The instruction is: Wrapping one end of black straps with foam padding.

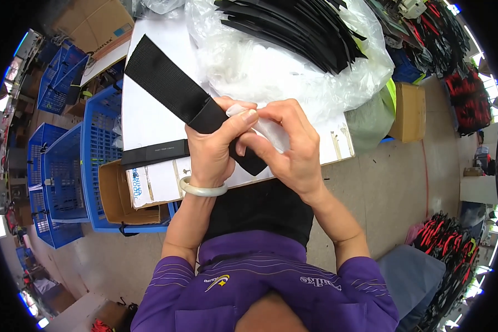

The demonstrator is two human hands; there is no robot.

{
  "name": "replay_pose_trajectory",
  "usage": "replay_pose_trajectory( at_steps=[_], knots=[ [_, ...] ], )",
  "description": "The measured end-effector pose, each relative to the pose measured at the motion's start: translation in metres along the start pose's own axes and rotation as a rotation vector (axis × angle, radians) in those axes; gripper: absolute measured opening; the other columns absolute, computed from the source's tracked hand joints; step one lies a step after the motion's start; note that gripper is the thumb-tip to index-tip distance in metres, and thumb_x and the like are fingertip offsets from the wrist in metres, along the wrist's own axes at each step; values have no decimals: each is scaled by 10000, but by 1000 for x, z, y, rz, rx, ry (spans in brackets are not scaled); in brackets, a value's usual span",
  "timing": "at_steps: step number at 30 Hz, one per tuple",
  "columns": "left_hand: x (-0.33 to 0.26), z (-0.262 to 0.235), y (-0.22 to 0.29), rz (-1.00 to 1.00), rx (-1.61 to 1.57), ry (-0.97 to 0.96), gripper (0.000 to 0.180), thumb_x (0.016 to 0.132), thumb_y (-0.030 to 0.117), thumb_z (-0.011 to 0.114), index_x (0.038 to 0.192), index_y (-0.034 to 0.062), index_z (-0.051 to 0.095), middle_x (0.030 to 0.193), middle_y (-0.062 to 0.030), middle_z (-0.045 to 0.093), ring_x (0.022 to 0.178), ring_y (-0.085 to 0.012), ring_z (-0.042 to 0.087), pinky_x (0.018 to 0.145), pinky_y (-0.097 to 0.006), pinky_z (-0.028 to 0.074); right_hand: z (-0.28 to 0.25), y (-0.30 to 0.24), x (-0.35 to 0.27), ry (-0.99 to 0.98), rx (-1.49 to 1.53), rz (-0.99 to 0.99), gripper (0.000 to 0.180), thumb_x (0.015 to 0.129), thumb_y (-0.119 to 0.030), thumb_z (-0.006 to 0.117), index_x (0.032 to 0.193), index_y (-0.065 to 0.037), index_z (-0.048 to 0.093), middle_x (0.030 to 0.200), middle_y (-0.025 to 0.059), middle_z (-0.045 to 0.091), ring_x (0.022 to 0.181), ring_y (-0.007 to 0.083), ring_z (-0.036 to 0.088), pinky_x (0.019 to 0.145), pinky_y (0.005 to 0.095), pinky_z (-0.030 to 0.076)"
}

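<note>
A wide black webbing strap [163, 83] slants across the white tabletop, and its lower end passes under both my hands. My left hand [213, 144] is closed round this strap, its thumb pressed against a crumpled, whitish translucent piece of plastic film [271, 133]. The fingers of my right hand [296, 146] pinch the same film, their tips close to my left thumb. Below the hands the strap ends in a black tip [252, 163]. A second black strap [155, 154] lies flat to the left of my left wrist, partly behind it.
A fanned pile of black strips [299, 30] rests on clear plastic sheeting [227, 61] at the far side of the white table [149, 119]. Blue crates [102, 149] and an open cardboard box [113, 193] stand along the left. Another carton [409, 113] is beyond the right edge.
</note>
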State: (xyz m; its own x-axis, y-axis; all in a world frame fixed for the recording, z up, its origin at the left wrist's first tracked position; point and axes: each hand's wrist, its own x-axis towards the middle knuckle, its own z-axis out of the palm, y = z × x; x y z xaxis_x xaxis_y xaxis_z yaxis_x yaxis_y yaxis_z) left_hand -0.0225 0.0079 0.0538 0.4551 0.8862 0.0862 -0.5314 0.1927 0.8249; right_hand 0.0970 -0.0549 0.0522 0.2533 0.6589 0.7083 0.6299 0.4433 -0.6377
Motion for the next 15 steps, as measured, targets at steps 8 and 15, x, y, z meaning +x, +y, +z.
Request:
replay_pose_trajectory(
  at_steps=[8, 15],
  knots=[
    [5, 5, -1, -120, -192, -111, 107, 845, 18, 685, 894, -67, 643, 733, -129, 647, 492, -165, 582, 410, -210, 416, -4, 8, -4, -59, 799, 421, 131, 946, -99, 642, 901, -6, 562, 787, 67, 632, 667, 121, 613, 634, 251, 505],
    [11, 3, 1, -133, -129, 23, 148, 897, 100, 639, 849, -39, 622, 657, -92, 586, 445, -136, 502, 452, -269, 433, -30, 7, -9, -47, 564, 430, 118, 846, -39, 725, 823, 7, 619, 752, 23, 610, 688, 99, 592, 637, 237, 468]
  ],
)
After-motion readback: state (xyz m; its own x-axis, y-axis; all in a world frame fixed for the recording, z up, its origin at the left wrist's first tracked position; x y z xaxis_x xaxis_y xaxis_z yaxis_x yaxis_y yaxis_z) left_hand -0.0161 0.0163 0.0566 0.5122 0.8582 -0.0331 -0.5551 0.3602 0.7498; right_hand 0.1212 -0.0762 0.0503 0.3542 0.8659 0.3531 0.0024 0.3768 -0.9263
